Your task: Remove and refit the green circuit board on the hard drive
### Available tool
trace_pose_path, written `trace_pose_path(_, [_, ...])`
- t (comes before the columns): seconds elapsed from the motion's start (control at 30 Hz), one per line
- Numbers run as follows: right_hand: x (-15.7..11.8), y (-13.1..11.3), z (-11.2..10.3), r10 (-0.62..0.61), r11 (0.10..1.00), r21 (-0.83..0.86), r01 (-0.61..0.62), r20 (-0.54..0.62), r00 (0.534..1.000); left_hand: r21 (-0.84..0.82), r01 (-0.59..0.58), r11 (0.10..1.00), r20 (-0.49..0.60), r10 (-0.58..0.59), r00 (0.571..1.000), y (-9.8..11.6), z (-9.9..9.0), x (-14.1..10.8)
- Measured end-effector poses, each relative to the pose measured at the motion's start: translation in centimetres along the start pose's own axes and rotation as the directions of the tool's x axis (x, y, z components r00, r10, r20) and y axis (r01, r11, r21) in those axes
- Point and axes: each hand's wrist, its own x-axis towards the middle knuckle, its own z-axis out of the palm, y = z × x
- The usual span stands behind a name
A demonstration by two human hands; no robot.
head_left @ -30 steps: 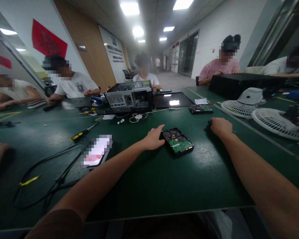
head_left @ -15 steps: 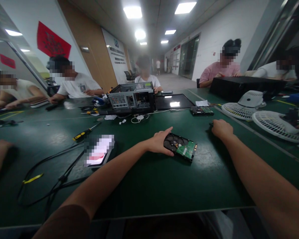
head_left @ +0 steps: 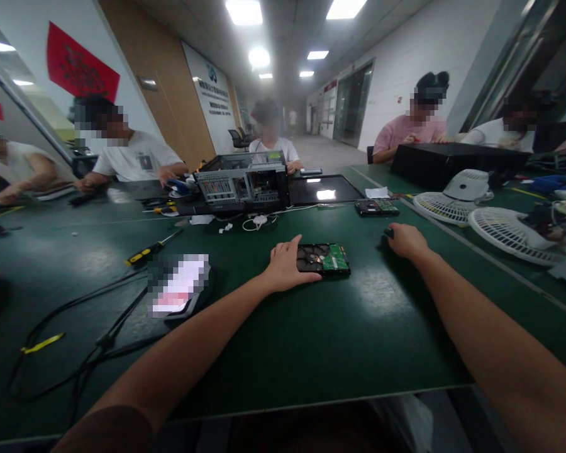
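Note:
A hard drive (head_left: 332,258) with a green circuit board facing up lies at the middle of the green table. My left hand (head_left: 285,265) grips its left end, thumb along the near edge and fingers at the far edge. To the right, my right hand (head_left: 407,241) is closed around a small dark object (head_left: 388,233), mostly hidden by the fingers. Beyond and between the hands lies a second hard drive (head_left: 377,207), touched by neither.
An opened computer case (head_left: 243,184) and a dark panel (head_left: 325,189) stand behind. White fan parts (head_left: 512,233) lie right. A phone (head_left: 182,286), black cables (head_left: 106,343) and a yellow screwdriver (head_left: 144,254) are left. Several people sit around the table.
My left hand has shifted left with the hard drive, which has turned from slanted to nearly level in view. My right hand stays closed, slightly further left in view as the camera moved.

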Motion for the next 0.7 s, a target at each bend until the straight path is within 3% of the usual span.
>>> trace_pose_path(0.27, [0.7, 1.0, 0.0, 0.046, 0.999, -0.003, -0.045, 0.04, 0.998, 0.017, 0.015, 1.0, -0.022, -0.015, 1.0, -0.3, 0.3, 0.0])
trace_pose_path(0.43, [0.7, 0.5, 0.1, -0.014, 1.0, 0.008, 0.014, -0.01, 1.0, 0.032, 0.015, 0.999, -0.027, -0.014, 1.0, -0.3, 0.5, 0.0])
trace_pose_path(0.57, [-0.1, -2.4, -1.0, -0.151, 0.983, 0.09, 0.159, -0.082, 0.985, 0.036, 0.029, 0.999, -0.028, -0.029, 0.999, -0.2, 0.6, 0.2])
trace_pose_path(0.7, [-2.2, -6.2, -2.9, -0.435, 0.848, 0.317, 0.426, -0.044, 0.899, 0.034, 0.039, 0.999, -0.035, -0.038, 0.999, -0.2, 0.7, 0.2])
